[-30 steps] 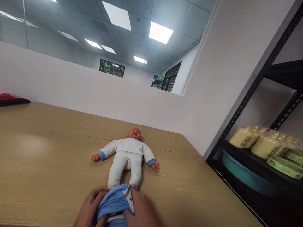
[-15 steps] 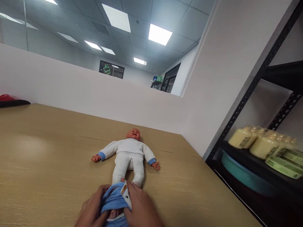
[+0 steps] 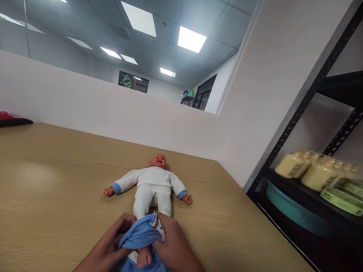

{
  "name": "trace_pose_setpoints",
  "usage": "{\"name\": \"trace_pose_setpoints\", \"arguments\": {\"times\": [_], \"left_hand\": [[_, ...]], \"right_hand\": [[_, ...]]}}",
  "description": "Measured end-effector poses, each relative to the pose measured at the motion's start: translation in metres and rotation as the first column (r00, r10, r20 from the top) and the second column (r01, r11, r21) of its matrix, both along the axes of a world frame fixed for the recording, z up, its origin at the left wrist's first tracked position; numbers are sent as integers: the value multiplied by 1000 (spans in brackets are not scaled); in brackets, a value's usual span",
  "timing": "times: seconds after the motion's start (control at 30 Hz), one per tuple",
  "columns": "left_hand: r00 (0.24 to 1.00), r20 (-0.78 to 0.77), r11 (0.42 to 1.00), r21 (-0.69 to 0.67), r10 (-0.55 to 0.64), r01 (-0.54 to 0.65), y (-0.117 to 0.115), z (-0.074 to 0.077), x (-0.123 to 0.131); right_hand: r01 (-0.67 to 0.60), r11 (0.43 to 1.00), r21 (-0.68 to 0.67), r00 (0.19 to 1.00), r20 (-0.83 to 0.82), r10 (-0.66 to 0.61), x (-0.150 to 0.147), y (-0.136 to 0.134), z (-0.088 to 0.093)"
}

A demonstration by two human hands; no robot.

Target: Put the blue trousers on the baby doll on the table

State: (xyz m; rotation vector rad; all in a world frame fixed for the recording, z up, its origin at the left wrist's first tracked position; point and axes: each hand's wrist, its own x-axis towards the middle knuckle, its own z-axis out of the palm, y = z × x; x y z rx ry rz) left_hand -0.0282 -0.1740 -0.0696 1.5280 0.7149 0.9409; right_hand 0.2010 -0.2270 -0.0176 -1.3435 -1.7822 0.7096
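Observation:
A baby doll [image 3: 151,182] in a white suit with blue cuffs lies on its back on the wooden table [image 3: 56,181], head away from me. A bunched blue garment [image 3: 140,236] sits over the doll's lower legs. My left hand [image 3: 109,249] grips the garment's left side and my right hand [image 3: 174,247] grips its right side. One bare doll foot [image 3: 144,258] pokes out below the blue cloth between my hands.
A black metal shelf [image 3: 312,204] stands at the right with yellow jars [image 3: 317,170], green packs and a teal basin [image 3: 292,209]. A white partition wall [image 3: 113,113] runs behind the table. A red and black item [image 3: 11,119] lies at the far left.
The blue garment has slid further up the doll's legs, and a bare foot now shows below it. The doll has shifted slightly.

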Motion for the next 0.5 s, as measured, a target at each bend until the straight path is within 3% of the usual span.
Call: {"name": "trace_pose_setpoints", "arguments": {"times": [0.13, 0.3, 0.4, 0.5], "left_hand": [[999, 16, 998, 26, -49, 49, 0, 12, 5], [999, -17, 999, 33, -43, 43, -2, 4, -1], [998, -54, 984, 177, -11, 21, 1, -4, -5], [996, -86, 919, 392, -7, 40, 8, -13, -4]], "right_hand": [[-43, 998, 34, 999, -11, 44, 5, 7, 1], [82, 996, 36, 995, 58, -84, 1, 5, -3], [151, 989, -5, 985, 84, -150, -4, 2, -6], [154, 988, -14, 981, 118, -151, -9, 1, -7]]}}
